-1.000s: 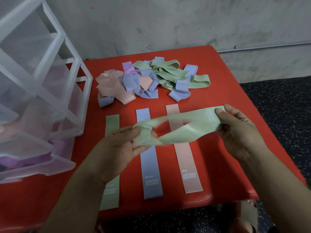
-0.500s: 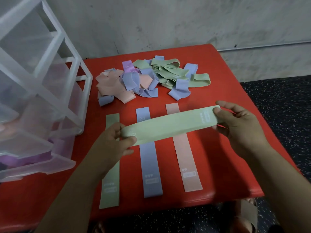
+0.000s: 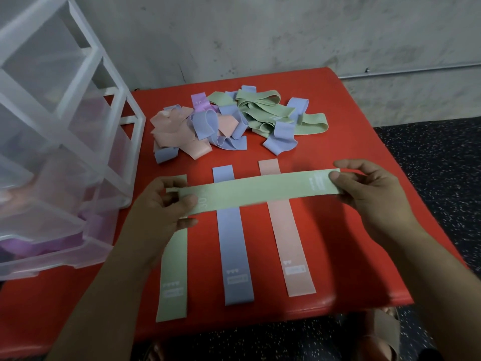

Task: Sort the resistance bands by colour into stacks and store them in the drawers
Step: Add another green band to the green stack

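Observation:
A green resistance band [image 3: 256, 191] is stretched flat between both hands above the red table [image 3: 346, 157]. My left hand [image 3: 161, 204] pinches its left end and my right hand [image 3: 369, 188] pinches its right end. Under it, three flattened bands lie side by side: a green band [image 3: 173, 277], a blue band [image 3: 235, 246] and a pink band [image 3: 292, 243]. A tangled pile of pink, blue, green and purple bands [image 3: 234, 123] sits at the back of the table. The clear plastic drawer unit [image 3: 52, 152] stands at the left.
The lowest drawer [image 3: 46, 251] is pulled out and holds purple bands. A concrete wall rises behind the table. Dark speckled floor lies to the right and in front, past the table's edges. A sandalled foot [image 3: 385, 332] shows below the front edge.
The twisted green band has been pulled straight and flat between my hands. Both hands have spread further apart, and the band now lies across the three laid-out bands.

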